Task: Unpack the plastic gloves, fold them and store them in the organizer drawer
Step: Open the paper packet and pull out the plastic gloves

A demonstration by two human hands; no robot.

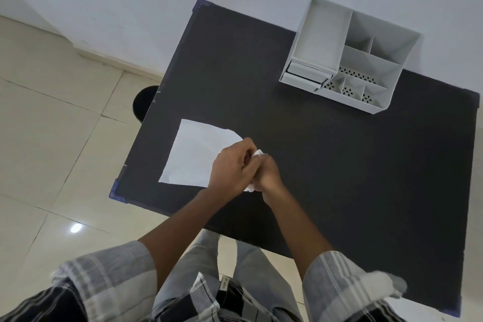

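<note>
Head view shows the plastic gloves (pixel 257 154) bunched into a small white wad caught between the 2 hands, with one tuft poking out above the fingertips and another scrap showing below the wrists. Both hands are pressed together over it: the left hand (pixel 232 167) curls its fingers around the top, the right hand (pixel 270 172) closes against it from the other side, so the wad's long axis appears to run from the fingertips back toward the wrists. Just left of the fingers, partly under the left hand, a flat white sheet (pixel 194 154), probably the emptied packaging, lies on the dark table (pixel 339 165). The organizer (pixel 350 55) stands well apart, ahead and to the right of the fingertips, against the wall, so the right hand is likely the nearer one for the reach. Its 2 small drawers (pixel 304 74) face left and look nearly shut. Nothing stands between fingers and organizer.
</note>
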